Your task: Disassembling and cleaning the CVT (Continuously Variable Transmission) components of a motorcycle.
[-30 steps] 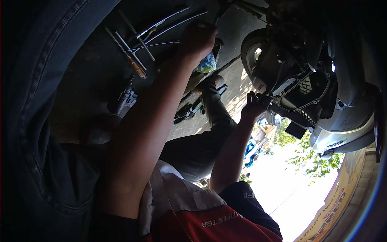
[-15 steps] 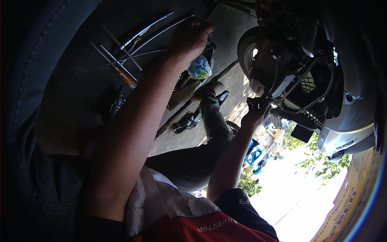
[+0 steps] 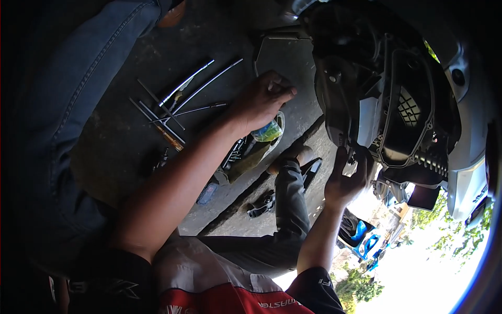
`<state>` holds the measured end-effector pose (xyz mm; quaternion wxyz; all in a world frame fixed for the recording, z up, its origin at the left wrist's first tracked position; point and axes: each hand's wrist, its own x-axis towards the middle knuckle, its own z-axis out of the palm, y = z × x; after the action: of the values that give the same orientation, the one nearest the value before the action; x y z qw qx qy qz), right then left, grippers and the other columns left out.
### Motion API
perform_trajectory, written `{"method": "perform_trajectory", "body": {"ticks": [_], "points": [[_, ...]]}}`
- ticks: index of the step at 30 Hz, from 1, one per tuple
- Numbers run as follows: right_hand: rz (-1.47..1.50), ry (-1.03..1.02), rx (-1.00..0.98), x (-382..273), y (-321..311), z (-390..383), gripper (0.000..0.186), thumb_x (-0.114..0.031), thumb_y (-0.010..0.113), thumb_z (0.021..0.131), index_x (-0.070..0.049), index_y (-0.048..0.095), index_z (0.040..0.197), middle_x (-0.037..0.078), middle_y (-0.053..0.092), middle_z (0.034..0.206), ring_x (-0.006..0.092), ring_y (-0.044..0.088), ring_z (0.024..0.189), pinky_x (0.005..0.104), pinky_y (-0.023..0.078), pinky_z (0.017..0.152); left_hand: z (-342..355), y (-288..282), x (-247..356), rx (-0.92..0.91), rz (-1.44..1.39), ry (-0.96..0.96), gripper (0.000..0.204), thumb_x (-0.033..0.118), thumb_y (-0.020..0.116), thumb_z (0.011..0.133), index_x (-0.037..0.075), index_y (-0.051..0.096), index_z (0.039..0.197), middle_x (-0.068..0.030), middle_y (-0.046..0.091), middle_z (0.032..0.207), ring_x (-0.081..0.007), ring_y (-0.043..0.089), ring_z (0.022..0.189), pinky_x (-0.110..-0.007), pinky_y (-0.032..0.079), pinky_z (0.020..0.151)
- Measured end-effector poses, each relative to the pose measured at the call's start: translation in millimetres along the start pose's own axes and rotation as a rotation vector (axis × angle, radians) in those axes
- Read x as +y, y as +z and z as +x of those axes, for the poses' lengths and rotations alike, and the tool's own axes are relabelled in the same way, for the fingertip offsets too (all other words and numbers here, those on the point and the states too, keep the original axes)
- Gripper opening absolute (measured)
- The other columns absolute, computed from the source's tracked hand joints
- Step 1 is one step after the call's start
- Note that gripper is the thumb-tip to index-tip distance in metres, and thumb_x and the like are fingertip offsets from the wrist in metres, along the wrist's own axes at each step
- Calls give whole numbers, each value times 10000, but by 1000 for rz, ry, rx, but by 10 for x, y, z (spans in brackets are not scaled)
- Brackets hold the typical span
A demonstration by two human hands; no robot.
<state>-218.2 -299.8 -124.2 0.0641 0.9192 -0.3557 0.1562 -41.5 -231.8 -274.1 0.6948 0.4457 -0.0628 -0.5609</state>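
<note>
My left hand [image 3: 264, 102] is closed, thumb against curled fingers, above the ground beside a pouch of small metal parts [image 3: 236, 152] and a blue-green packet [image 3: 267, 132]. Whatever it may hold is too small or hidden to name. My right hand [image 3: 349, 175] reaches up to the lower edge of a dark motorcycle housing [image 3: 340, 112]. Its thumb and fingers bend together there around a small dark part I cannot make out. Just beyond that hand is the motorcycle's opened side case [image 3: 408, 112], with a pale gasket-like rim and a grille inside.
Several long metal T-handle wrenches [image 3: 196, 83] lie on the dark floor at left, with an orange-handled tool [image 3: 172, 140] among them. A leg in blue denim [image 3: 99, 78] fills the left side. A coil spring [image 3: 431, 161] and white body panel [image 3: 465, 183] are at right.
The whole view has shifted, so floor and tools appear lower. My left hand has moved slightly toward the motorcycle, still closed. My right hand stays at the housing, its fingers bent differently.
</note>
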Motion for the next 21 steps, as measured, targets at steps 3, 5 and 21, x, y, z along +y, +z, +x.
{"method": "perform_trajectory", "body": {"ticks": [3,5,21], "points": [[166,61,42,46,192,-5,379,-178,741,856,3,640,1174,172,636,1079,343,603,1033,433,479,846,-136,211,-162,-79,-14,40,282,229,712,915,-10,610,1025,-84,662,919,-143,633,857,-287,509,776],[81,70,48,21,213,-33,340,-203,735,862,15,653,1110,169,649,1037,337,605,987,423,480,819,-256,273,-230,-107,73,-5,303,234,722,902,-13,610,1036,-89,664,924,-154,638,873,-294,512,784],[547,-186,51,604,-377,-92,452,-387,592,943,52,643,847,143,643,811,226,594,694,360,495,730,-286,25,-192,-78,64,-44,165,177,691,943,59,591,1001,-24,648,970,-99,604,907,-272,497,788]]}}
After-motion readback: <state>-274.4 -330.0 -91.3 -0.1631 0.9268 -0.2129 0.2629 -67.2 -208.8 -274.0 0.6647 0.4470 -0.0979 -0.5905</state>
